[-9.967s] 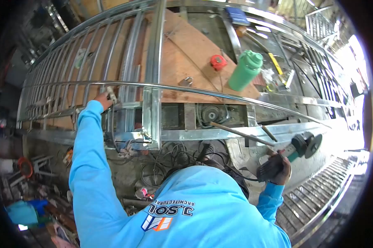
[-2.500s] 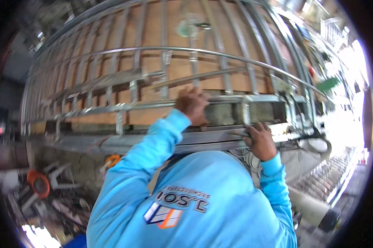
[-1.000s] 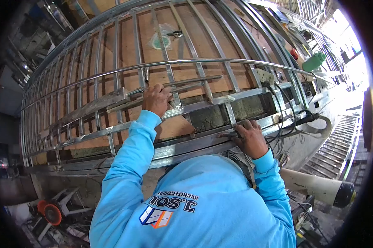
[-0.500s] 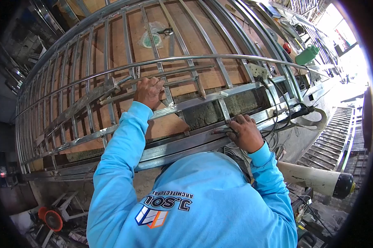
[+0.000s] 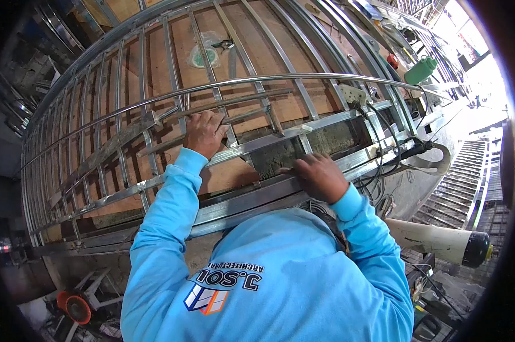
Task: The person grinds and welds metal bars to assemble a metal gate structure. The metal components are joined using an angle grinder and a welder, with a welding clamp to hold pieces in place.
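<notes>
A large frame of shiny metal bars (image 5: 172,62) lies in front of me over brown board. My left hand (image 5: 204,135) rests on the bars near the frame's middle, fingers bent and slightly apart, beside thin worn strips (image 5: 243,117) lying across it. Nothing shows gripped in that hand. Over the near rail, my right hand (image 5: 320,176) is smeared by motion with its fingers curled in. A dark narrow tip juts left from it; whether that is a finger or a thin tool I cannot make out. Long metal tubes (image 5: 246,199) run below both hands.
A long thin rod (image 5: 234,83) crosses over the frame. To the right are a metal plate (image 5: 352,94) with black cables (image 5: 395,154) and a green bottle (image 5: 421,70). A pale cylinder (image 5: 428,242) sticks out at lower right. A clear bag with a green ring (image 5: 204,57) lies farther back.
My right hand has lifted slightly and shifted left and away from me along the near rail. My left hand stays at nearly the same spot, its fingers less tightly bent. The view has shifted slightly.
</notes>
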The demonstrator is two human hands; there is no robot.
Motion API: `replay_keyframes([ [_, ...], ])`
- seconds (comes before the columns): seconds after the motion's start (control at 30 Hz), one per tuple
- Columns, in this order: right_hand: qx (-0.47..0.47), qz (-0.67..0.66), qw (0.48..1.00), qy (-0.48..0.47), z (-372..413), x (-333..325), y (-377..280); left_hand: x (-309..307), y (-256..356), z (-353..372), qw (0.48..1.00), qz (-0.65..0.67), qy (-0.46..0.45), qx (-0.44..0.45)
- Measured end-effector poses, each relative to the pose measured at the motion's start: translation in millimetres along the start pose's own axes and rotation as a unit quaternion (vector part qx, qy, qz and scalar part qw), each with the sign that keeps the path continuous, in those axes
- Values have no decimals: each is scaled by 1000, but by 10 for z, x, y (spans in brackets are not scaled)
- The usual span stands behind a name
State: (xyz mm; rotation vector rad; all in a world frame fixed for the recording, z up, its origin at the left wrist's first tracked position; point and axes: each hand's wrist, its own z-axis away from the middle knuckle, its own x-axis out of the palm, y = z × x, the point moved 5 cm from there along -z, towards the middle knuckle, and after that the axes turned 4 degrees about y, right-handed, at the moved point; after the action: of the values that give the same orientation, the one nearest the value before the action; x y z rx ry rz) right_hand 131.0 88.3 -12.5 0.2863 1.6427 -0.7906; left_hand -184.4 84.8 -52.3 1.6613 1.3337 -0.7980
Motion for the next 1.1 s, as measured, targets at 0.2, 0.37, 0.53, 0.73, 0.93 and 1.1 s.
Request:
replay_keyframes([
  [0.2,-140,73,981,116,-885,186,-609,-384,217,-2,995,95,-20,-21],
  [0.37,-132,77,981,122,-1085,406,-522,-261,516,263,989,113,-67,68],
  [0.53,-49,-37,962,268,-679,-249,-251,-101,595,318,995,65,-66,41],
  [0.73,177,-36,916,359,342,-584,698,12,634,232,993,84,-81,33],
  [0.93,194,-34,912,359,584,-125,826,51,771,65,988,96,-121,24],
  [1.1,211,-25,902,376,605,-16,853,83,852,-48,983,104,-151,2],
])
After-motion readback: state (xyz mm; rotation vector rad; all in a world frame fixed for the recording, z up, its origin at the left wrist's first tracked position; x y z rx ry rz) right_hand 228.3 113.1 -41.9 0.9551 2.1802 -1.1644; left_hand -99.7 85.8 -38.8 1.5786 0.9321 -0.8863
